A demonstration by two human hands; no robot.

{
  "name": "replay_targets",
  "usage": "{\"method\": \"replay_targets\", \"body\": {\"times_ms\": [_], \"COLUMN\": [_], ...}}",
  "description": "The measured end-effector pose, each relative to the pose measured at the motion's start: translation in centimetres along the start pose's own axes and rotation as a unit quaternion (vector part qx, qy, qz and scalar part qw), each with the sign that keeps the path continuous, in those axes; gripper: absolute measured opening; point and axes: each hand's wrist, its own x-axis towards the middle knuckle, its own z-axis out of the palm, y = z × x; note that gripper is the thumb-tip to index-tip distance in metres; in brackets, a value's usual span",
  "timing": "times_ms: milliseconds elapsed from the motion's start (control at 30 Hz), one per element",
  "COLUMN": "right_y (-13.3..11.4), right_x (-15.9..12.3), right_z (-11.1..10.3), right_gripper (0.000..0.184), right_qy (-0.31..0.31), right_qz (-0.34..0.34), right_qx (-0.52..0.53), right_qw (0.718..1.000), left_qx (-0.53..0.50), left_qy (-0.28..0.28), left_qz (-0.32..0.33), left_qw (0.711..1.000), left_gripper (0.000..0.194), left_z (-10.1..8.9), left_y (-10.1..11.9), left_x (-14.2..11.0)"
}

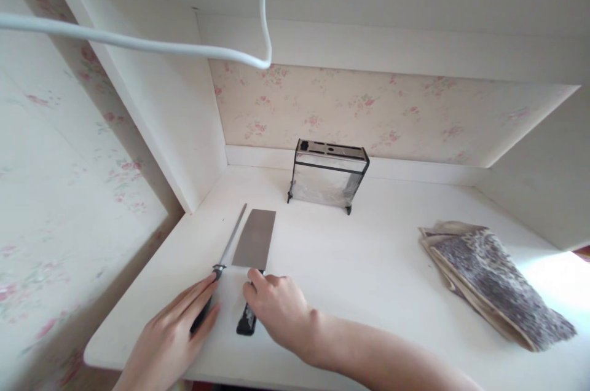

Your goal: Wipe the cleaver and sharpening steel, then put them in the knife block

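Note:
A honing steel (233, 236) with a black handle lies on the white desktop, its rod pointing toward the back wall. My left hand (173, 323) rests over that handle, fingers fairly straight on one side and thumb on the other. Just right of the steel, a cleaver (256, 237) lies with its wide grey blade on the desktop. The fingers of my right hand (276, 302) are closed on the upper part of its black handle, near the blade. The handle's butt end shows below my fingers.
A knife block (329, 176) with a slotted top and clear sides stands near the back wall. On the right lies a folded grey-brown towel (498, 280). A white cable (184, 47) hangs across the upper left, under the shelf (369, 3).

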Motion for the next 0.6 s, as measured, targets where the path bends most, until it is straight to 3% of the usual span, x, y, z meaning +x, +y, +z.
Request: {"method": "replay_targets", "body": {"times_ms": [100,200,300,400,500,600], "right_y": [-0.4,-0.4,0.3,3.0,8.7,16.2], "right_x": [0.1,-0.5,-1.4,-2.3,-3.4,-4.9], "right_z": [-0.3,-0.5,-0.9,-1.8,-3.1,-4.5], "right_gripper": [0.014,0.022,0.044,0.036,0.023,0.033], "right_qy": [-0.015,-0.011,0.024,0.101,0.235,0.409], "right_qz": [0.001,0.007,0.016,0.082,0.233,0.378], "right_qx": [0.013,0.033,0.084,0.173,0.257,0.253], "right_qw": [1.000,0.999,0.996,0.976,0.908,0.791], "left_qx": [-0.052,-0.122,-0.230,-0.366,-0.485,-0.566], "left_qy": [0.038,0.056,0.010,-0.050,-0.084,-0.068], "left_qz": [0.000,-0.029,-0.080,-0.158,-0.224,-0.237], "left_qw": [0.998,0.990,0.970,0.916,0.841,0.786], "left_gripper": [0.032,0.023,0.022,0.030,0.042,0.044], "left_z": [-1.0,-2.0,-2.3,-1.4,0.5,2.5], "left_y": [-0.1,0.3,1.1,1.5,1.7,2.6], "left_x": [1.8,5.2,10.2,16.0,21.5,26.0]}}
